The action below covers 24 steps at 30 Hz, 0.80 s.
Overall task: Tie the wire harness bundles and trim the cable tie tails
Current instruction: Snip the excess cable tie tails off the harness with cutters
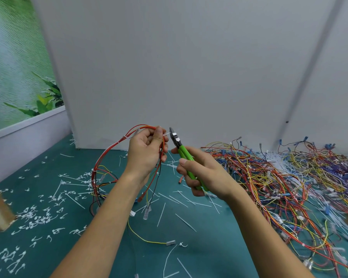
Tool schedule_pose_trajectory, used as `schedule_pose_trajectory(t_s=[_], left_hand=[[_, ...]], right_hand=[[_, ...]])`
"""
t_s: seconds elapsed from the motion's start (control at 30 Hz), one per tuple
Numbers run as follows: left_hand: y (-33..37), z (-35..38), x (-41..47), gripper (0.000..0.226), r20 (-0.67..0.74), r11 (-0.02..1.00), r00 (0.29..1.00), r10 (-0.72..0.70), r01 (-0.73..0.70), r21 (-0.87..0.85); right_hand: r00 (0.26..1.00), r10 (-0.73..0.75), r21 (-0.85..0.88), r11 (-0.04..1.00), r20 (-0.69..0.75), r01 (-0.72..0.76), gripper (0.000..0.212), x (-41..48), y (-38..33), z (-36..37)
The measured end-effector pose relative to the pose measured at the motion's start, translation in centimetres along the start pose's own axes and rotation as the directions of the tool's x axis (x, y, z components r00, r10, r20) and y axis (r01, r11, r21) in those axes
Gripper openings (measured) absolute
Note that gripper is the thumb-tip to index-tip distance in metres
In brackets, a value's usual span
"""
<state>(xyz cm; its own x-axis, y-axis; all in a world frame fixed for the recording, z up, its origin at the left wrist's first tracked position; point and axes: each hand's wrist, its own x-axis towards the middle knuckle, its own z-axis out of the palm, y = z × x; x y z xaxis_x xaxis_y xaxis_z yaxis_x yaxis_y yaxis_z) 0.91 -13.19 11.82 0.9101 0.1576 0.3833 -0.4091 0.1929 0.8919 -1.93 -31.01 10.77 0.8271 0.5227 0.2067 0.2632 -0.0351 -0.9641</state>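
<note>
Grips seemingly limp, light harness (109,157) in curled left fingers (158,135) just beside stiff tail (166,134), clasps cutters (181,149) in curled right fingers (186,163), jaws at tail.

Red harness (94,173) raised; white tie tail (166,135) touching green cutters (184,154).

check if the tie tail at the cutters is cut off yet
Not cut: the white tail juts from the bundle in the left hand to the cutters.
</note>
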Motion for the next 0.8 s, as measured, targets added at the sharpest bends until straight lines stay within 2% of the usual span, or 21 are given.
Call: schedule_pose_trajectory(t_s=[0.13, 0.27, 0.43, 0.63, 0.8], left_hand=[[-0.04, -0.09, 0.09, 0.019, -0.01, 1.0, 1.0, 0.005, -0.005, -0.011], [-0.17, -0.19, 0.16, 0.02, -0.003, 1.0, 1.0, 0.009, -0.009, 0.005], [-0.32, -0.31, 0.18, 0.02, 0.006, 1.0, 1.0, 0.012, -0.012, 0.011], [-0.39, -0.34, 0.34, 0.02, -0.004, 1.0, 1.0, 0.006, -0.006, 0.004], [-0.47, -0.8, 0.74, 0.024, -0.013, 0.999, 0.999, -0.037, 0.038, 0.028]], right_hand=[[0.999, 0.01, -0.028, 1.0, -0.049, -0.012, 0.032, 0.1, 0.08, 0.48], [1.0, 0.017, 0.005, 1.0, -0.022, -0.017, 0.03, 0.01, -0.12, 0.39], [1.0, 0.019, 0.037, 0.999, -0.003, -0.019, 0.045, 0.05, -0.25, 0.42], [0.999, -0.016, -0.014, 1.0, -0.038, 0.015, 0.03, 0.2, 0.22, 0.71], [1.0, 0.004, 0.021, 1.0, -0.006, -0.004, 0.042, 0.15, 0.14, 0.39]])
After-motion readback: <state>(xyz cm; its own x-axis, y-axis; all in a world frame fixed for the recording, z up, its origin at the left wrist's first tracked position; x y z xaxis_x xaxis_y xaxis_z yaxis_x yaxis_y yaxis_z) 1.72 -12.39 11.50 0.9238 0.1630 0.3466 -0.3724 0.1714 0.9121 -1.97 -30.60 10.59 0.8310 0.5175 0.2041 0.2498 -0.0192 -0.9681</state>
